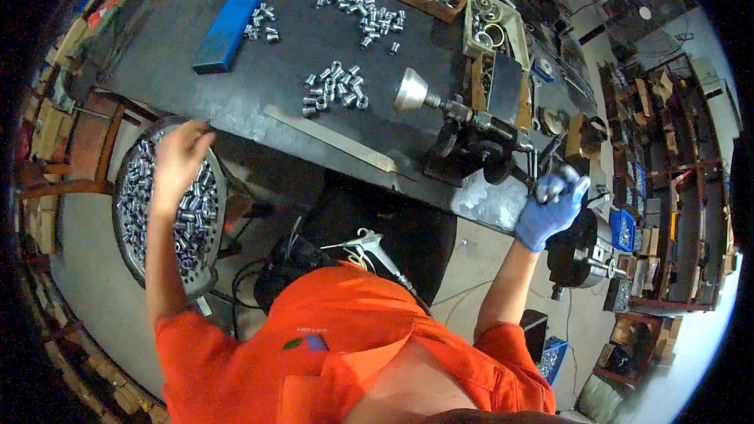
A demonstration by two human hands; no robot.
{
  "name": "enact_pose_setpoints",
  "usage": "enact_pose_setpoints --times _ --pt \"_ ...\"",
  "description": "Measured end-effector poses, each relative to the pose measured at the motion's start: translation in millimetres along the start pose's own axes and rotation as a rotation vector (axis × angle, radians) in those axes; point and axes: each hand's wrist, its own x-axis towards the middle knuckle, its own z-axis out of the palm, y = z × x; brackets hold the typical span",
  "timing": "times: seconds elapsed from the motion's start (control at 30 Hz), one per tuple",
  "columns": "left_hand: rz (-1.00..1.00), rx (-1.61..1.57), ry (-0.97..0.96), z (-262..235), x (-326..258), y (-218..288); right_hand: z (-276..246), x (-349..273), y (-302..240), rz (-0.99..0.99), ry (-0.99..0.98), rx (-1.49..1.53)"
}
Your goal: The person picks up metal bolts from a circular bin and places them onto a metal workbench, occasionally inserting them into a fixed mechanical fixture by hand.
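Note:
My bare left hand (181, 159) is over the rim end of a round perforated metal basket (210, 255) full of small shiny metal sleeves (192, 216). Motion smears its fingers, so I cannot tell whether they hold a part. At the right end of the bench, my right hand (550, 208) wears a blue glove. Its fingers are curled beside the handle end of a small bench-mounted spindle machine (483, 141); what they grip is hidden. A pale metal cone (412, 92) sits on the spindle's left end.
Loose metal sleeves (336, 88) lie in groups on the dark bench (251, 98). A steel ruler-like strip (330, 137) lies along its front edge, a blue block (229, 31) farther back. An air blow gun (373, 247) hangs in front of me. Shelving (683, 188) stands at right.

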Motion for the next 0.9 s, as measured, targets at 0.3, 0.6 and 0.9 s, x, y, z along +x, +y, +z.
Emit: enact_pose_setpoints --times 0.3,0.6,0.9 --pt "0.305 0.207 -0.315 109.5 67.8 74.6 -43.0 -10.9 63.3 0.367 0.174 -0.025" --pt "0.286 0.284 -0.246 118.4 64.5 73.5 -50.7 -11.0 63.4 0.392 0.139 -0.007" --pt "0.179 -0.797 -0.425 89.4 68.5 105.2 -41.5 -13.0 56.8 0.425 0.167 -0.049"
